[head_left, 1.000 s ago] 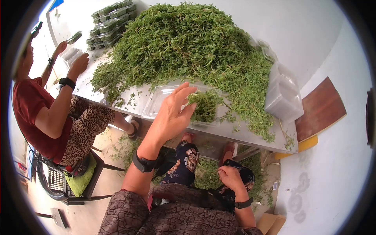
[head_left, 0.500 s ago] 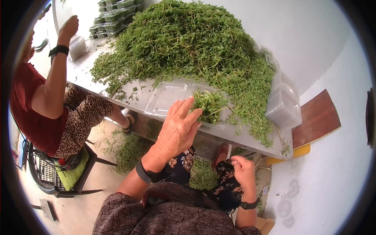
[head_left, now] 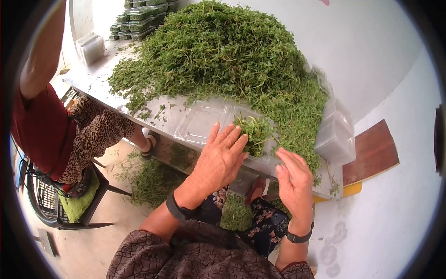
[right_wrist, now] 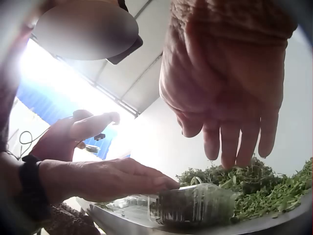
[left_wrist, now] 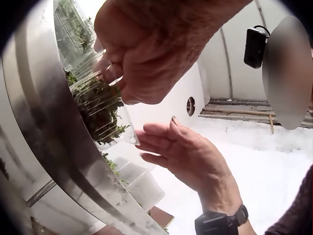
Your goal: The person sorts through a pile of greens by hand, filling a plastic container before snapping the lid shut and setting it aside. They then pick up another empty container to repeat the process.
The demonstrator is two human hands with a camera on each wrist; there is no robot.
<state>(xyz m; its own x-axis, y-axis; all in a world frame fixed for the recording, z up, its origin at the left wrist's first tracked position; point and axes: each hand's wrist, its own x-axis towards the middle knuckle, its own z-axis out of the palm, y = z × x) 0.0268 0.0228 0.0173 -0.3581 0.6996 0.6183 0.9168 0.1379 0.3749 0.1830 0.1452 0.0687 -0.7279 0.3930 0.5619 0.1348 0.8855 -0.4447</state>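
Observation:
A clear plastic box lies unfolded at the table's front edge, its lid half (head_left: pixel 200 122) at the left and its other half holding green sprigs (head_left: pixel 256 132). My left hand (head_left: pixel 217 160) has its fingers straight, their tips at the left side of the sprigs. In the right wrist view that hand (right_wrist: pixel 110 180) touches the filled half (right_wrist: pixel 193 204) from the side. To the right of the box, my right hand (head_left: pixel 296 188) is held up with straight fingers and holds nothing; the left wrist view shows its palm (left_wrist: pixel 188 156) facing the box, a small gap apart.
A large heap of greens (head_left: pixel 223 56) covers the back of the table. Stacked empty boxes (head_left: pixel 335 135) stand at the right end, beside a reddish board (head_left: pixel 371 151). Filled boxes (head_left: pixel 141 18) are piled at the back left. Another person (head_left: pixel 44 135) sits at the left.
My right hand has risen from the lap to the box's right side, and its fingers have straightened. My left hand has shifted slightly right and nearer. The other person's arm has gone up.

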